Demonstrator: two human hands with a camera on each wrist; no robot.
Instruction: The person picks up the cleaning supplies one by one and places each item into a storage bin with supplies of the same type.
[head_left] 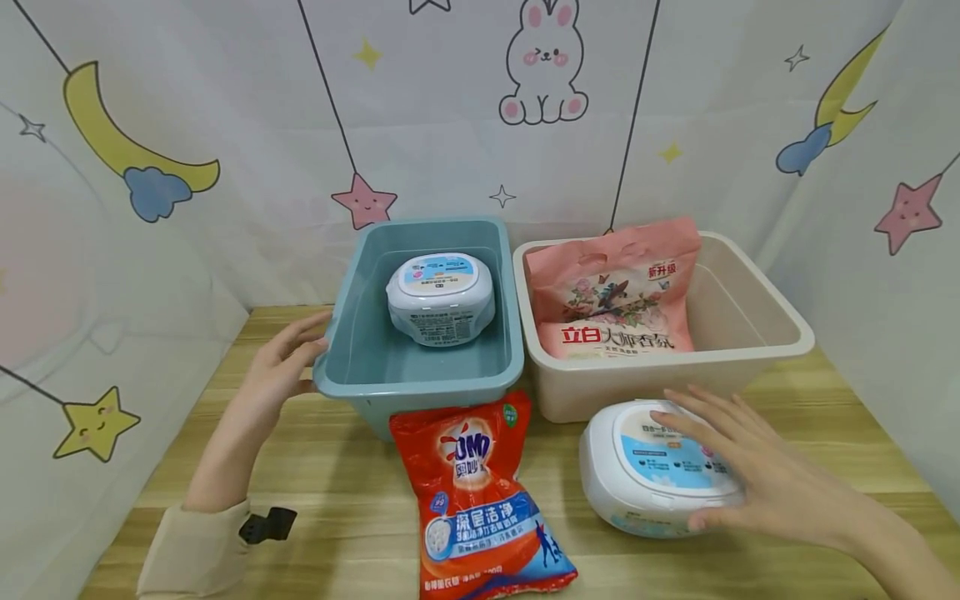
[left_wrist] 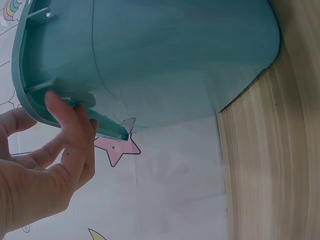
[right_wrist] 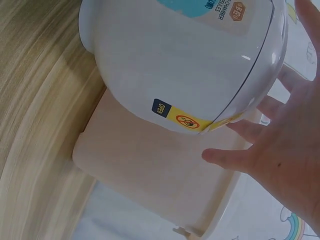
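In the head view, the left hand is at the left rim of a teal plastic bin. The left wrist view shows its fingers on both sides of that rim, pinching it. Inside the bin sits a white tub with a blue label. A second white tub, labelled as capsules, is on the table at the right, tilted toward the camera. The right hand spreads its fingers over this tub's right side. Its thumb is extended beside the lid in the right wrist view; contact is unclear.
A red bag of laundry powder lies in front of the teal bin. To the right, a beige bin holds a pink bag. Both bins stand on a wood-grain table before a printed white curtain.
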